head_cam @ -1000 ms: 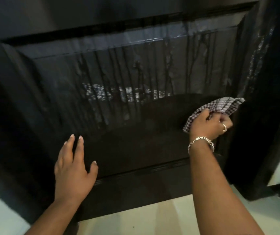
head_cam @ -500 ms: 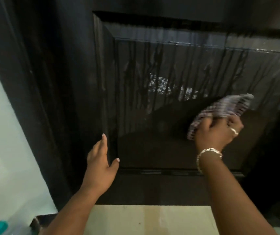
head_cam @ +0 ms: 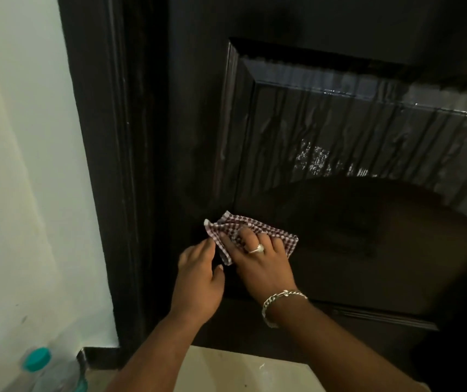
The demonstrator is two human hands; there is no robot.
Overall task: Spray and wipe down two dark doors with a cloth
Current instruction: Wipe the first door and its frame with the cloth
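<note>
Both hands have come together at the lower left corner of the door (head_cam: 325, 250) panel: the right hand (head_cam: 257, 261) has swept the checked cloth (head_cam: 250, 229) across from the panel's right side and presses it flat with spread fingers. The left hand (head_cam: 198, 275), fingers relaxed, touches the cloth's edge. Left of the door, a teal-capped bottle (head_cam: 42, 369) has come into view by the white wall (head_cam: 23, 165).

Dim indoor shot, dark door (head_cam: 325, 250) soaks up most light.
Wet streaks on the upper panel catch pale glare; wall (head_cam: 23, 165) at left is brightest. Lower panel sits in deep shadow. Wide-angle bends the door frame (head_cam: 119, 193); bottle (head_cam: 56, 372) at bottom-left corner soft, blurred.
</note>
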